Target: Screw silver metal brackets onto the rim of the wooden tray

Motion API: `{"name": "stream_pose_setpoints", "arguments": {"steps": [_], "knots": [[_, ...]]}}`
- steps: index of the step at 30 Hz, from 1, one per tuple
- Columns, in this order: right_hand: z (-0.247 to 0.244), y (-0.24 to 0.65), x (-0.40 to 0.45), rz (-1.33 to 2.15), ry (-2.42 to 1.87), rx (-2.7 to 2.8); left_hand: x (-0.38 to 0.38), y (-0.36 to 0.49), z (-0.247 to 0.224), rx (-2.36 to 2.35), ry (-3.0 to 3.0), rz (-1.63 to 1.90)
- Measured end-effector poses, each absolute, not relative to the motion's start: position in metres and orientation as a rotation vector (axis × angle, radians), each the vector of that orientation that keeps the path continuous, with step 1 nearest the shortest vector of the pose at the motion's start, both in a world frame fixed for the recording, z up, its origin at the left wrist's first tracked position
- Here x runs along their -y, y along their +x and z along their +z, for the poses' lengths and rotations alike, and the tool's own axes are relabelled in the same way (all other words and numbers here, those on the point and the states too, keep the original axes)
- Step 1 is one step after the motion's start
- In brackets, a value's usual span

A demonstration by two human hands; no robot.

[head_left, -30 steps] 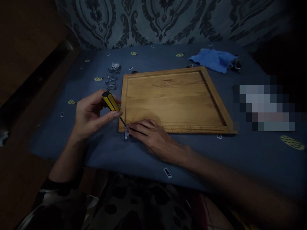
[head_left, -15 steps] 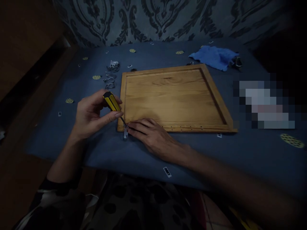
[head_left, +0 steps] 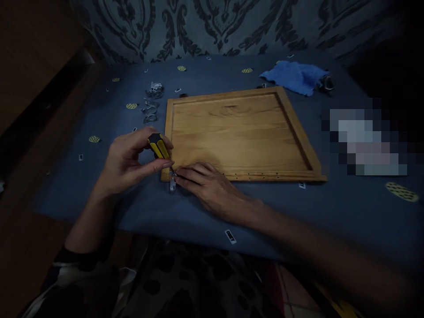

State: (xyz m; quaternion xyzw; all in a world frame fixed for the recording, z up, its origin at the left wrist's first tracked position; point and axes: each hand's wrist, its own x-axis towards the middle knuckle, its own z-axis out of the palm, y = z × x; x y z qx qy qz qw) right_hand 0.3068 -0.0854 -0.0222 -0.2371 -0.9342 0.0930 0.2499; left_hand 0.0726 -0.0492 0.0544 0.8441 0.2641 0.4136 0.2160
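Note:
My left hand (head_left: 127, 161) grips a yellow and black screwdriver (head_left: 159, 146), its shaft slanting down to a small metal clip (head_left: 172, 183) at the near left corner of a framed wooden panel (head_left: 228, 132). The fingers of my right hand (head_left: 212, 187) are stretched toward that corner, resting on the panel's near edge, with the fingertips beside the screwdriver tip. Whether those fingertips pinch part of the clip is too small to tell. Small dark holes line the near edge to the right of my right hand.
Several loose metal clips (head_left: 150, 110) lie on the blue patterned cloth (head_left: 205, 221), beyond my left hand. A crumpled blue rag (head_left: 294, 77) sits behind the panel at the right. A blurred, pixelated object (head_left: 367, 143) is on the far right.
The screwdriver handle has tipped a little to the right and lower, and my left hand's fingertips moved slightly with it. My right hand has stayed in nearly the same place.

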Motion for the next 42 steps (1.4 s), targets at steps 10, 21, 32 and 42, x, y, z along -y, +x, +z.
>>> {"name": "stream_pose_setpoints", "arguments": {"steps": [10, 21, 32, 42], "knots": [[-0.024, 0.307, 0.085, 0.267, -0.619, 2.523, 0.039, 0.069, 0.051, -0.552, 2.378, 1.16], [-0.021, 0.307, 0.085, 0.22, -0.613, 2.529, 0.039, 0.069, 0.05, -0.589, 2.402, 1.168], [-0.022, 0.307, 0.085, 0.268, -0.628, 2.56, 0.041, 0.071, 0.053, -0.623, 2.377, 1.158], [-0.021, 0.308, 0.086, 0.318, -0.619, 2.53, 0.037, 0.065, 0.058, -0.691, 2.116, 1.577]]}}
